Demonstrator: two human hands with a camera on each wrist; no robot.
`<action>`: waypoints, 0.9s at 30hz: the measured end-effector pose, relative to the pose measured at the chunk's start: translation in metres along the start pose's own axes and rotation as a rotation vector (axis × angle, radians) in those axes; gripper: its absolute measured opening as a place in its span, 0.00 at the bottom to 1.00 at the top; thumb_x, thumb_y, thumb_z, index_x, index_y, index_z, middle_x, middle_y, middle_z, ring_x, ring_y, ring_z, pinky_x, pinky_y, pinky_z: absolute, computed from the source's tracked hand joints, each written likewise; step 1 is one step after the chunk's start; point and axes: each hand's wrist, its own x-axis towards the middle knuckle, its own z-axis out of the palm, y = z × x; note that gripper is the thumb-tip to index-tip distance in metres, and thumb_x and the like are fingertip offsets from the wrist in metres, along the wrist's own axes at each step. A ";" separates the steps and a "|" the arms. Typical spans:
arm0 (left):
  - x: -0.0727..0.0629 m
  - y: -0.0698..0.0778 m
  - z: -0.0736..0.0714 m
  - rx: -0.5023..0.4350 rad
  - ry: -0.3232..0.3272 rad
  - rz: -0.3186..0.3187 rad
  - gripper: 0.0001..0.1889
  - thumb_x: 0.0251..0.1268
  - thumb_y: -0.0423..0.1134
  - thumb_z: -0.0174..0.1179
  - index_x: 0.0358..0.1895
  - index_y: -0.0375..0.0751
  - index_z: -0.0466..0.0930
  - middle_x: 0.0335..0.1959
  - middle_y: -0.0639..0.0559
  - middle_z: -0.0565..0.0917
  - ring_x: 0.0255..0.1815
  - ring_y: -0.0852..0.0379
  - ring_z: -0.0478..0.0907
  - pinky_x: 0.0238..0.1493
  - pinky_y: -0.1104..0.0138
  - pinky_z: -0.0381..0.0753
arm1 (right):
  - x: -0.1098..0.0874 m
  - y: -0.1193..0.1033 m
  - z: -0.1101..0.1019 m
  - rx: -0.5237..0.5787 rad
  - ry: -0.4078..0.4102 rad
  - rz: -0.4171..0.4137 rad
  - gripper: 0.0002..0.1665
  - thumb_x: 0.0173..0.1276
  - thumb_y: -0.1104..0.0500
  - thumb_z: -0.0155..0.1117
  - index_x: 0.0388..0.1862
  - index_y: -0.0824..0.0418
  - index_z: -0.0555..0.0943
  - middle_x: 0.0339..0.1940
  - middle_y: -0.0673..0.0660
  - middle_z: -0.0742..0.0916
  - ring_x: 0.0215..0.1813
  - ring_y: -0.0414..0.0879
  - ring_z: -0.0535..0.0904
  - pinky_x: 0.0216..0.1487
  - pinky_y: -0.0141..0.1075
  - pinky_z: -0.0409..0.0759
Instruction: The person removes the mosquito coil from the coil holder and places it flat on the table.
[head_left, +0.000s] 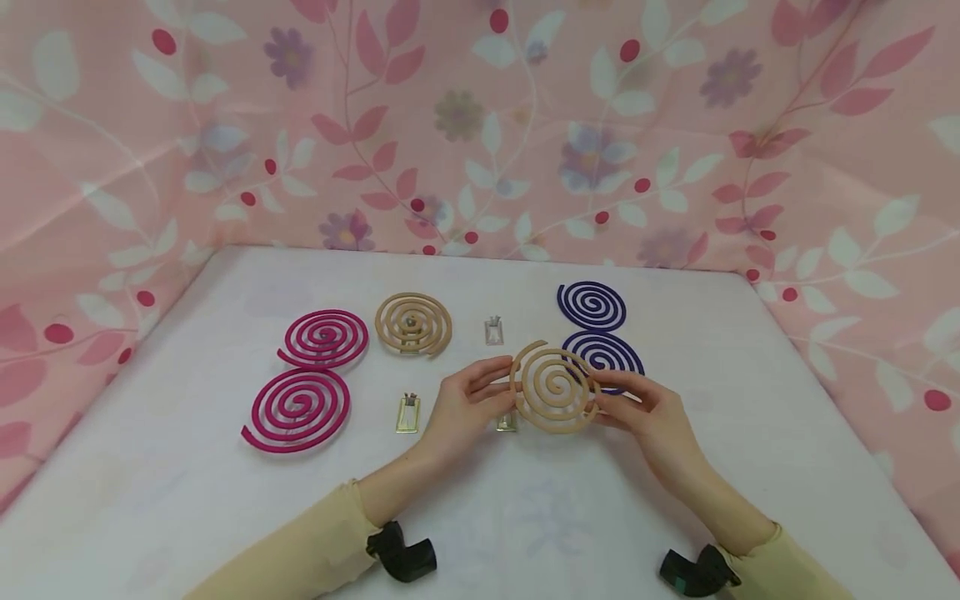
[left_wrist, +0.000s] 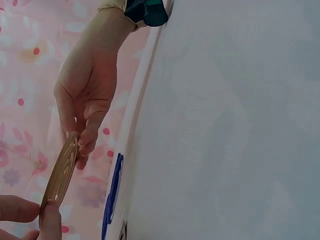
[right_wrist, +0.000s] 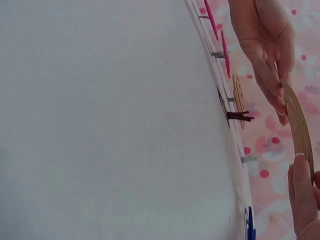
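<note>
A tan mosquito coil is held up over the table, its flat spiral face turned to the head view. My left hand pinches its left rim between thumb and fingers. On the opposite rim, my right hand pinches it the same way. Both wrist views show this coil edge-on between the two hands. Below and behind it lies a brass-coloured metal coil stand, partly covered by the left hand. The nearer blue coil is partly hidden behind the held coil.
Two magenta coils are at the left. A second tan coil sits on a metal stand at the back. Two more small stands, one brass-coloured and one silvery, stand mid-table. Another blue coil is at the back right.
</note>
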 end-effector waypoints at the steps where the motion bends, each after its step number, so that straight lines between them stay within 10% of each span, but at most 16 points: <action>1: 0.002 0.000 0.005 -0.002 -0.005 0.006 0.25 0.66 0.24 0.59 0.67 0.29 0.71 0.65 0.34 0.77 0.61 0.39 0.79 0.52 0.67 0.85 | -0.001 0.000 -0.005 0.001 0.004 -0.004 0.23 0.70 0.66 0.64 0.61 0.75 0.76 0.51 0.50 0.85 0.46 0.41 0.87 0.49 0.39 0.87; 13: 0.025 -0.009 0.061 -0.030 0.067 -0.006 0.24 0.63 0.25 0.61 0.64 0.33 0.76 0.66 0.38 0.77 0.59 0.44 0.81 0.53 0.65 0.85 | 0.000 0.001 -0.045 0.076 0.077 -0.041 0.17 0.72 0.66 0.62 0.58 0.69 0.80 0.50 0.49 0.86 0.47 0.37 0.85 0.48 0.33 0.86; 27: 0.021 -0.022 0.071 0.015 0.077 -0.007 0.23 0.64 0.27 0.61 0.63 0.35 0.77 0.66 0.42 0.78 0.61 0.46 0.80 0.53 0.70 0.82 | -0.001 0.009 -0.058 0.088 0.086 0.014 0.13 0.72 0.65 0.63 0.54 0.60 0.83 0.45 0.47 0.90 0.42 0.38 0.87 0.42 0.30 0.86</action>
